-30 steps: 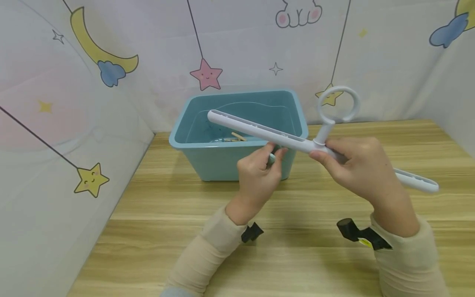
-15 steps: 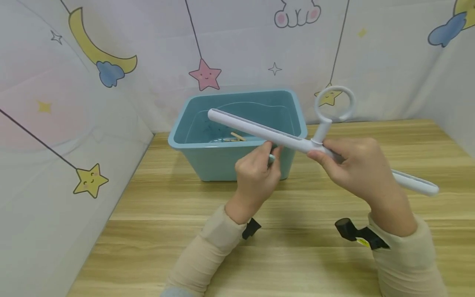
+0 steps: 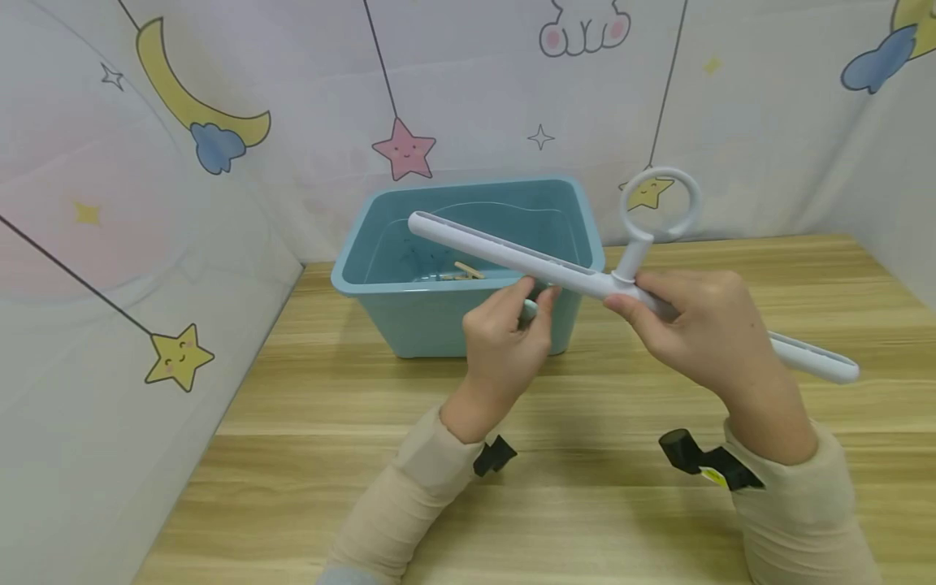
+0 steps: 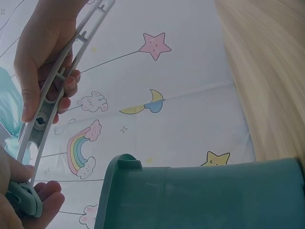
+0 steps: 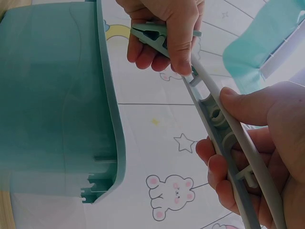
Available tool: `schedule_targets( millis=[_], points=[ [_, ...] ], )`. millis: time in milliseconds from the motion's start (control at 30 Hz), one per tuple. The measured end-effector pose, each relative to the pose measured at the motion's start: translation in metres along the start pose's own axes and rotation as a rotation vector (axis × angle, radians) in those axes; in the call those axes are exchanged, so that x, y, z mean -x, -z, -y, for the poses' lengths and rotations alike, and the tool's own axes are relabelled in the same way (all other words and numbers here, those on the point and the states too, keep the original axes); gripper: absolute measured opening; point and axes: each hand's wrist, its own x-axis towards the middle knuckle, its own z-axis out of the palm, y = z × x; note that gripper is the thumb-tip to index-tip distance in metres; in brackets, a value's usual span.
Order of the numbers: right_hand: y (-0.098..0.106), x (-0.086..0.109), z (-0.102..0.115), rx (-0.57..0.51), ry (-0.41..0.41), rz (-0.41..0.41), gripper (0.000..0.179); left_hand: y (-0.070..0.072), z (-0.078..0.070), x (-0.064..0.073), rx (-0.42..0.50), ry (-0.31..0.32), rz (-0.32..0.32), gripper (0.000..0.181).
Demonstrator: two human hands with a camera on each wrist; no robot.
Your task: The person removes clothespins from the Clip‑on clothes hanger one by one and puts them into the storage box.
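My right hand [image 3: 705, 325] grips a white plastic hanger bar [image 3: 504, 253] near its middle, thumb on the near side. The bar is slotted along its length, with a ring-shaped hook [image 3: 693, 203] standing up beside the thumb. At the bar's underside, my left hand [image 3: 504, 333] pinches a small green clothespin [image 5: 153, 33] between thumb and fingers. In the right wrist view, its tapered jaws point away from the bar, and the left thumb lies close against the bar. The left wrist view shows the clothespin [image 4: 25, 198] at the bar's lower end.
A blue-green plastic bin [image 3: 468, 317] stands on the wooden table [image 3: 329, 463] behind the hands, the hanger's left end passing over it. Inside lies a thin wooden stick [image 3: 470, 270] among small items. A cartoon-printed cloth [image 3: 483, 89] closes off the back and sides.
Both hands and the hanger have drifted very slightly left. The clothespin sits a little differently between the left fingers; both grips are kept.
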Motion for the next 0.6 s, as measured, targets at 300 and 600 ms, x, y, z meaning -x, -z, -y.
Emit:
schedule_targets(
  millis=[300, 600],
  points=[
    [-0.001, 0.0009, -0.0006, 0.008, -0.013, 0.002, 0.063, 0.0041, 0.0022, -0.0022, 0.006, 0.021, 0.009, 0.013],
    [-0.0009, 0.0015, -0.0023, -0.008, -0.023, -0.01, 0.066, 0.0084, 0.0058, -0.003, 0.017, 0.031, 0.007, 0.012]
  ],
)
